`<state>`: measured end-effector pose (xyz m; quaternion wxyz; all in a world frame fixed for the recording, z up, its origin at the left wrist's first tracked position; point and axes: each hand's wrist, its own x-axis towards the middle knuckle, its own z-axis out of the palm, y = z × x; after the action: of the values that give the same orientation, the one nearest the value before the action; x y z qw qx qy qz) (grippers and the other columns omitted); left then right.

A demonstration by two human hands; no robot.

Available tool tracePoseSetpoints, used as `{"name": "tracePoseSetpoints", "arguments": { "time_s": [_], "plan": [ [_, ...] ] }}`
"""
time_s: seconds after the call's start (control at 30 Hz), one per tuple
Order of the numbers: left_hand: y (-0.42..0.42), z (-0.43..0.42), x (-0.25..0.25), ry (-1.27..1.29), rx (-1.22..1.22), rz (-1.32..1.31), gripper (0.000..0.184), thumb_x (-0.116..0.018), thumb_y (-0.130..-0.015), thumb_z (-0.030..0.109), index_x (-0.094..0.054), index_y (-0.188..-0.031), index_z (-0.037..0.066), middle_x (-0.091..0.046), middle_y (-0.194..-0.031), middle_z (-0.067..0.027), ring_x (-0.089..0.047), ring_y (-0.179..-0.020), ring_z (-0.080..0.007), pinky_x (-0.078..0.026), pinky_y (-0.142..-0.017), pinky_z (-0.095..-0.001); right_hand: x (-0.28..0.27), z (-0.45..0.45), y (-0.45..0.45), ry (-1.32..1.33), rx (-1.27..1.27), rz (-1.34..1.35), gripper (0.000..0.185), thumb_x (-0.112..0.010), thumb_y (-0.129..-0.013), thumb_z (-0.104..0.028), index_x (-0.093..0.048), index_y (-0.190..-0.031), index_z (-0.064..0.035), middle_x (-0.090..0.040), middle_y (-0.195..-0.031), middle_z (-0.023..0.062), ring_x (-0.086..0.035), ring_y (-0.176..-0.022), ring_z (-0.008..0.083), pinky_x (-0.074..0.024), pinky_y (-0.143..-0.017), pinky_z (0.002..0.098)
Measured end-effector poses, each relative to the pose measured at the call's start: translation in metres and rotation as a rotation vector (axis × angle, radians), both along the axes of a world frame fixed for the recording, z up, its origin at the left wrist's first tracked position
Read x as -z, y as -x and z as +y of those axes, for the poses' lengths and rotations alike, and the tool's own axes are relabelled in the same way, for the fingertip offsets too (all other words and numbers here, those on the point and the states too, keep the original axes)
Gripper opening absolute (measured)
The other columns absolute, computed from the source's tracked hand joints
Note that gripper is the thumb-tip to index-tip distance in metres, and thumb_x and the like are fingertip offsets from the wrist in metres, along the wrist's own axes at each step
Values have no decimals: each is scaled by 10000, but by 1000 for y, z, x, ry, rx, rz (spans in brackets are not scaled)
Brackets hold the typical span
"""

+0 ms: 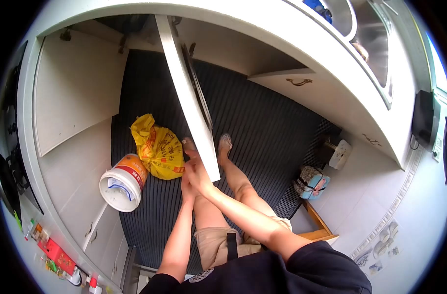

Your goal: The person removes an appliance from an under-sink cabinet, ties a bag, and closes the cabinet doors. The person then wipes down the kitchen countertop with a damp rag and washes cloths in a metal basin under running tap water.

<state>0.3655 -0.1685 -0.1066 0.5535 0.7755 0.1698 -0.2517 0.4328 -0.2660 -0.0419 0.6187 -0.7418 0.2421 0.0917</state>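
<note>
Both my hands are together low down, just left of the free edge of an open white cabinet door [187, 93]. My left hand [188, 188] lies beside and partly behind my right hand [199, 176]. The fingers of both are bunched and overlap, so what they hold, if anything, cannot be made out. A knotted yellow plastic bag [162, 149] with printed characters rests on the dark ribbed mat [262, 122], close to the left of my hands. Left of the bag, a white and orange bucket [123, 183] leans over, with a blue and white packet inside.
Another white cabinet door [76, 88] stands open at the left. A drawer [282, 78] juts out under the counter, below the sink [373, 44]. A strapped bundle [311, 183] and a wooden frame [319, 223] are at the right. My bare feet are on the mat.
</note>
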Motion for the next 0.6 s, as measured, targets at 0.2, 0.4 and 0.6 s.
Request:
{"name": "tracePoseSetpoints", "arguments": {
  "time_s": [0.2, 0.4, 0.6],
  "plan": [
    [-12, -19, 6, 570, -585, 97, 435, -554, -892, 88, -406, -1287, -18, -516, -1220, -176, -520, -1074, -230, -447, -925, -341, -10, 16, 6, -43, -58, 0, 493, -513, -777, 46, -376, -1251, 39, -579, -1028, 204, -621, -766, 226, -506, -618, 311],
    [14, -18, 55, 390, -491, 5, 531, -617, -838, 8, -376, -1310, -20, -510, -1225, -189, -526, -1012, -205, -469, -895, -303, -4, 22, 14, -52, -111, -1, 584, -507, -773, 71, -276, -1308, 41, -543, -1100, 213, -626, -795, 218, -518, -623, 289],
    [-20, -34, -6, 505, -1082, 432, 360, -560, -880, 74, -442, -1213, 3, -543, -1156, -133, -569, -955, -190, -507, -799, -347, 23, 34, 0, -66, -144, -19, 682, -502, -768, 97, -175, -1364, 44, -507, -1173, 221, -632, -823, 211, -530, -628, 268]
  ]
}}
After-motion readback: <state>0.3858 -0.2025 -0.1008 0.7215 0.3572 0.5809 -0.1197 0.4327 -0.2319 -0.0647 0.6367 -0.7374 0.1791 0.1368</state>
